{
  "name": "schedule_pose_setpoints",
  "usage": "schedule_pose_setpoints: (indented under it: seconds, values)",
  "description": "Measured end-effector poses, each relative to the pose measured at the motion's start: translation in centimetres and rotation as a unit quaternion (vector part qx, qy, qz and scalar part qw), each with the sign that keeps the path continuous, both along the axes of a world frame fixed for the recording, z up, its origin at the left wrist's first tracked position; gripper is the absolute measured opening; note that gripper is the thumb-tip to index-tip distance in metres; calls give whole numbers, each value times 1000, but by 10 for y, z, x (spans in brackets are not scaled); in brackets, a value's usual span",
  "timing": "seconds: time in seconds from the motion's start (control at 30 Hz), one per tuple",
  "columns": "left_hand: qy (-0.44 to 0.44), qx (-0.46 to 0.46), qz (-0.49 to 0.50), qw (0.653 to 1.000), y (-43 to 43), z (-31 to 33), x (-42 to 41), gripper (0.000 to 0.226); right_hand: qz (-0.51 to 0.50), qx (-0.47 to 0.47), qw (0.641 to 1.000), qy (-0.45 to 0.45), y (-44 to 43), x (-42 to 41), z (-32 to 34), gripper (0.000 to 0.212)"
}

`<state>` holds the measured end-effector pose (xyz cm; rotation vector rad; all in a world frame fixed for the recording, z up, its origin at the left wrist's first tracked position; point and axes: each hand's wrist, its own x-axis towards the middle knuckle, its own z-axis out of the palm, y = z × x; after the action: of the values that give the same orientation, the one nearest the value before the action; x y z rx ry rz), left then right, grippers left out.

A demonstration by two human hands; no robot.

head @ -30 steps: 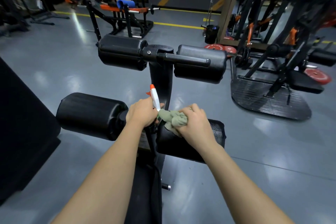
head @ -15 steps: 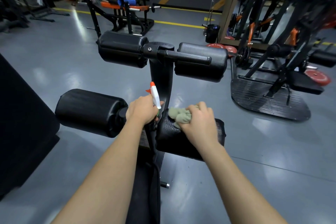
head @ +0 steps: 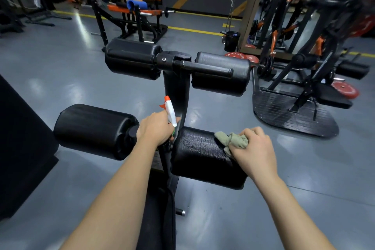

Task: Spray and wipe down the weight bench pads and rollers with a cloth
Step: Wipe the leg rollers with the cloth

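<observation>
My right hand (head: 254, 151) grips a bunched green cloth (head: 231, 140) and presses it on top of the near right black roller (head: 200, 158), toward its right end. The roller's surface looks wet and shiny. My left hand (head: 156, 130) holds a white spray bottle with an orange nozzle (head: 170, 110) upright beside the bench's centre post. The near left roller (head: 93, 130) lies left of that hand. Two upper rollers, left (head: 132, 60) and right (head: 221, 75), sit farther along the post.
A black pad edge (head: 18, 148) fills the left side. Grey floor surrounds the bench. To the right stand a black foot platform (head: 294, 113), red weight plates (head: 345, 89) and orange-black machines. Another bench (head: 132, 16) stands behind, and a black bucket (head: 232, 40).
My right hand has slid the cloth from the near right roller's inner end rightward along its top. My left hand with the bottle has stayed in place.
</observation>
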<state>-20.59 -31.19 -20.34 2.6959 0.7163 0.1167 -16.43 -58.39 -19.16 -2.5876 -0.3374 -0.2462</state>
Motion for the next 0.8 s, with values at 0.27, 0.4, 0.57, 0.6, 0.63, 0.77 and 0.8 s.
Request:
schedule_pose_setpoints:
  seconds: [0.27,0.4,0.57,0.6,0.63,0.77,0.8]
  values:
    - [6,-5,-2,1000,0,7,-3,37,112,9,994,6,93,-36,4,27]
    - [3,-18,-1,1000,-4,11,-5,36,157,45,986,24,68,-35,3,22]
    - [-1,-15,-7,1000,-5,9,-5,36,64,55,996,5,6,-28,-7,20]
    - [-2,-13,-6,1000,-4,8,-5,36,34,65,997,7,-3,-26,-8,18]
    - [-5,-12,-3,1000,-3,6,-4,35,6,74,997,15,-9,-23,-8,16]
    - [-12,-16,-2,1000,-2,5,-4,35,-51,40,998,4,11,-20,-5,24]
    - [-11,-16,-7,1000,-1,5,-3,35,-36,26,999,-10,23,-24,-4,27]
